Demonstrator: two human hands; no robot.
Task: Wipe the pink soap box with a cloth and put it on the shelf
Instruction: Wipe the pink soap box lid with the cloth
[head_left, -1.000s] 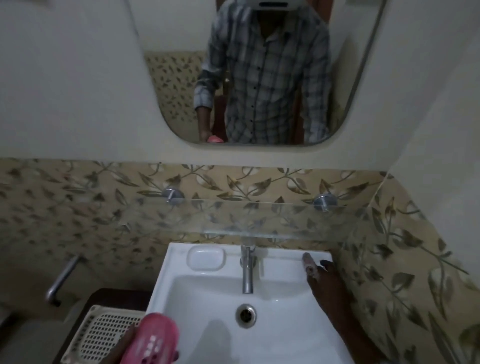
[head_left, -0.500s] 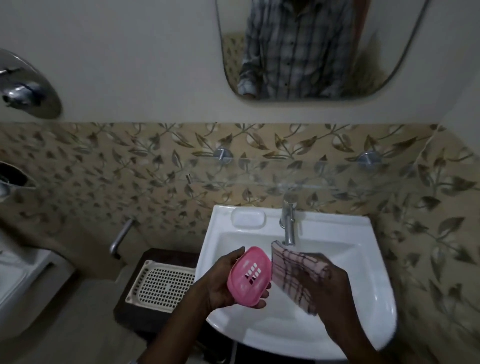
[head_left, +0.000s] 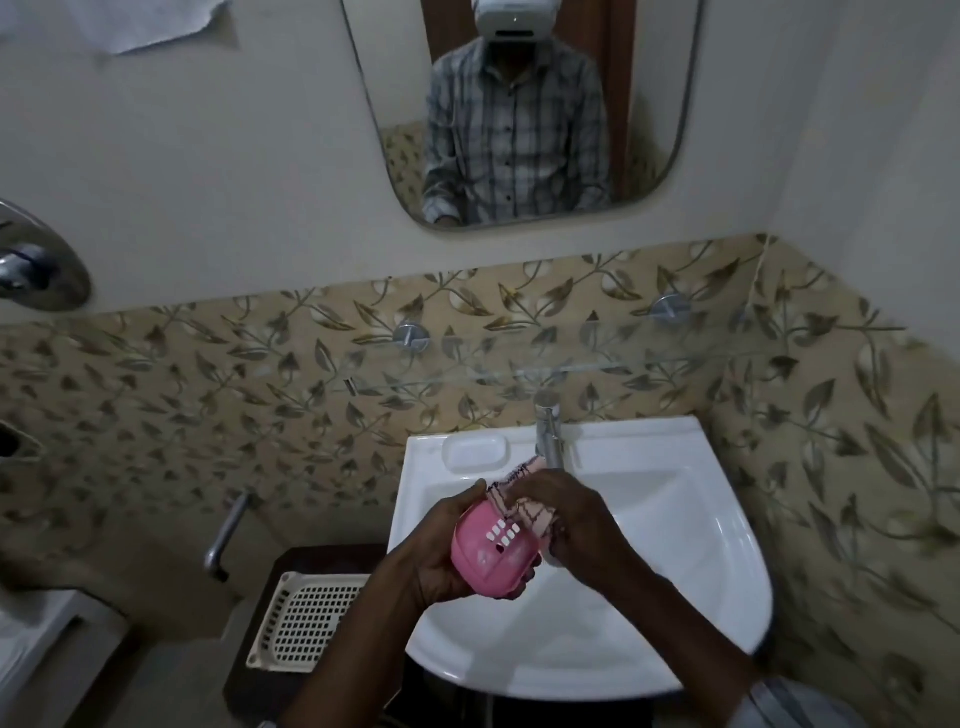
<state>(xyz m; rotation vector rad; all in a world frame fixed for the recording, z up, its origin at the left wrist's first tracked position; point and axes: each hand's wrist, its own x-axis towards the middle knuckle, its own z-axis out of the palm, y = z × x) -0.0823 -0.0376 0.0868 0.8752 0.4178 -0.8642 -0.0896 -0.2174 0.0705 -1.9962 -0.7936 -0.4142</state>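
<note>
White perforated tray (head_left: 306, 618) sits low left, beside the sink (head_left: 727, 545). Left hand (head_left: 441, 561) is curled round the pink soap box (head_left: 493, 551), held over the basin with its slotted face up. Checked cloth (head_left: 524, 499) is pressed on the box's far edge, bunched in the right hand (head_left: 576, 525), fingers wrapped round it. Tap (head_left: 548, 431) is just behind, glass shelf (head_left: 597, 364) above it.

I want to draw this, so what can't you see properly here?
Head view only:
Oval pink plastic soap box: its underside, covered by the left hand.
Checked pink cloth: mostly bunched under the right hand.
White ceramic sink: its drain, behind both hands.
Chrome wall fitting: cut off by the left edge.
</note>
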